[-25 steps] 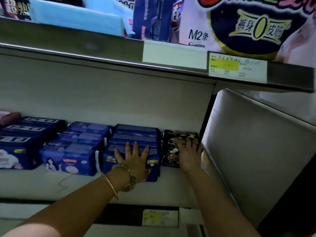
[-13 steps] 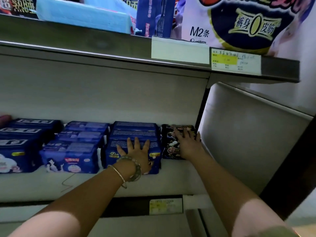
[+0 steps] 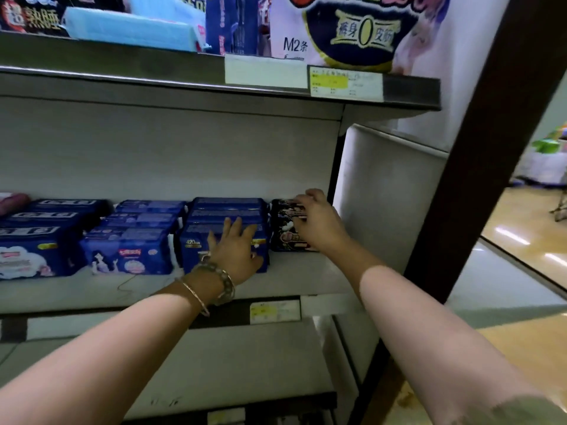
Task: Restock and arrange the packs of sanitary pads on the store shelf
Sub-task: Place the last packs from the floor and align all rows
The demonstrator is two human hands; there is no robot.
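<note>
The left hand (image 3: 236, 251) lies flat, fingers spread, against the front blue pack (image 3: 194, 256) near the shelf (image 3: 92, 292) edge; the right hand (image 3: 317, 223) curls its fingers over the black pack (image 3: 282, 239) beside the end wall (image 3: 383, 194); best, I'd say, to nudge both rows squarely, fronts level, labels facing out.

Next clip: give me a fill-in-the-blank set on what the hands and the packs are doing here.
The left hand presses the blue pack marked ____.
The right hand curls over the black packs at the row's ____ end.
Bracelets circle the ____ wrist.
Missing: 420; right; left.
</note>
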